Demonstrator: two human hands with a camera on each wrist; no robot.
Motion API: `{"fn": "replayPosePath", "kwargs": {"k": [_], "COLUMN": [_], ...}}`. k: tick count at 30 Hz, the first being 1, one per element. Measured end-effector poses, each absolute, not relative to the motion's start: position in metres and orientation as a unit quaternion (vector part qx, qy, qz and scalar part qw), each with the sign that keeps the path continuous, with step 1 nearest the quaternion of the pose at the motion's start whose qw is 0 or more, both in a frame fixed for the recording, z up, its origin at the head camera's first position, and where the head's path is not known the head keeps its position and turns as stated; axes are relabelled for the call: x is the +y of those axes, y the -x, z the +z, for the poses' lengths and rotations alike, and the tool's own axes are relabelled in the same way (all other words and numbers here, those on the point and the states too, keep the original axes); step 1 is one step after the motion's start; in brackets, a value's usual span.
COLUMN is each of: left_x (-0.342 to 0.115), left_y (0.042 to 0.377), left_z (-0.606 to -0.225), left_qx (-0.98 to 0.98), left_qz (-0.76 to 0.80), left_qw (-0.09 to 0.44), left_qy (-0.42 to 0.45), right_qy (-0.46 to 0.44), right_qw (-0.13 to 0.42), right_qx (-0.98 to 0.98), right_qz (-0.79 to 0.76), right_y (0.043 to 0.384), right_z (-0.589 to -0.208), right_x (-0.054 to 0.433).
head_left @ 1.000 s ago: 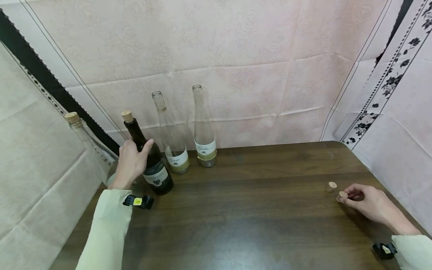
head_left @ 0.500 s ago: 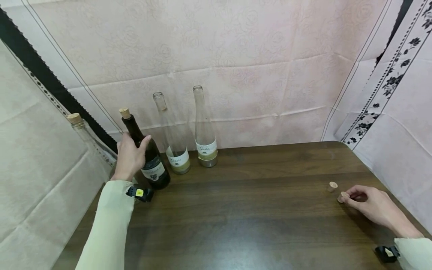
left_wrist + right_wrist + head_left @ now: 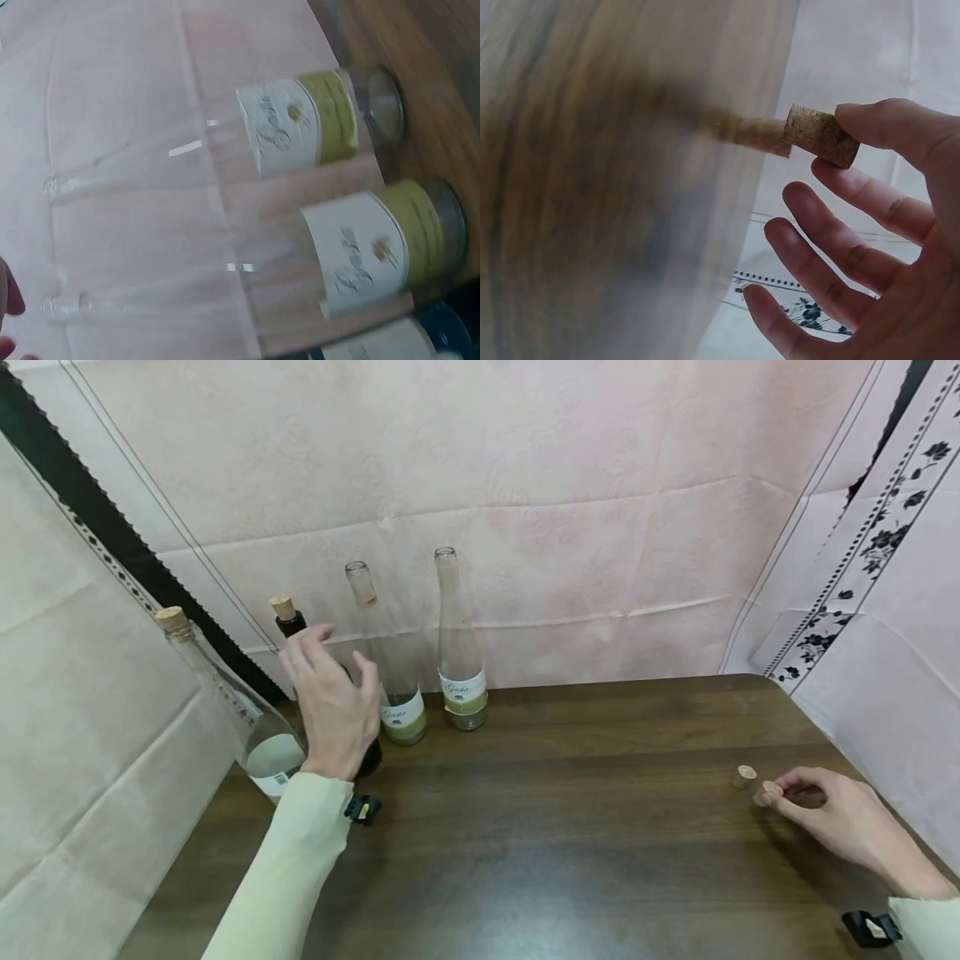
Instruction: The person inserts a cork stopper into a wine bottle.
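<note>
In the head view my left hand (image 3: 330, 706) is in front of a dark wine bottle (image 3: 291, 624), fingers loosely bent with nothing in them. It hides most of that bottle, and whether it touches the glass I cannot tell. A cork (image 3: 282, 606) sits in the dark bottle's mouth. To its right stand two clear bottles, a nearer one (image 3: 403, 717) and a farther one (image 3: 463, 693), both uncorked. At the table's right side my right hand (image 3: 836, 814) pinches a small cork (image 3: 823, 136) between thumb and index finger. Another cork (image 3: 745, 777) stands just beyond it.
A corked clear bottle (image 3: 273, 756) stands at the left, partly behind the left forearm. The wooden table (image 3: 555, 827) ends at the back against a pale patterned cloth (image 3: 585, 543), with more cloth hanging at both sides.
My left hand has let go of the dark bottle and moved right, in front of it. Half a second ago the bottle shifted slightly back and left. My right hand stays at its cork.
</note>
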State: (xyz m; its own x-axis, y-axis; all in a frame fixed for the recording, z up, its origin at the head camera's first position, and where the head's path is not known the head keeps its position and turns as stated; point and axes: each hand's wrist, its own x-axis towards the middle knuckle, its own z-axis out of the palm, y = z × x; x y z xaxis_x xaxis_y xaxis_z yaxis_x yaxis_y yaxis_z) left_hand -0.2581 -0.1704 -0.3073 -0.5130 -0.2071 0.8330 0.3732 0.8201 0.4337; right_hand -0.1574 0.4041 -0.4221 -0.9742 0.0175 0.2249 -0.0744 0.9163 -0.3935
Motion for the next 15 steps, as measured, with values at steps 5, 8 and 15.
{"fn": "replayPosePath", "kwargs": {"k": [5, 8, 15], "left_x": [-0.159, -0.158, -0.164], "left_y": [0.274, 0.286, 0.313], "left_z": [-0.300, -0.300, -0.299], "left_qx": [-0.856, -0.873, -0.890], "left_qz": [-0.330, -0.371, -0.410], "left_qw": [0.397, 0.316, 0.196], "left_qy": [0.027, -0.010, -0.037], "right_qy": [-0.022, -0.022, -0.033], "right_qw": [0.133, 0.139, 0.139], "right_qx": [-0.968, -0.968, -0.965], "right_qz": [0.209, 0.206, 0.220], "right_y": [0.154, 0.153, 0.146], "right_z": [-0.417, -0.414, -0.409], "right_x": [0.400, 0.398, 0.391]}}
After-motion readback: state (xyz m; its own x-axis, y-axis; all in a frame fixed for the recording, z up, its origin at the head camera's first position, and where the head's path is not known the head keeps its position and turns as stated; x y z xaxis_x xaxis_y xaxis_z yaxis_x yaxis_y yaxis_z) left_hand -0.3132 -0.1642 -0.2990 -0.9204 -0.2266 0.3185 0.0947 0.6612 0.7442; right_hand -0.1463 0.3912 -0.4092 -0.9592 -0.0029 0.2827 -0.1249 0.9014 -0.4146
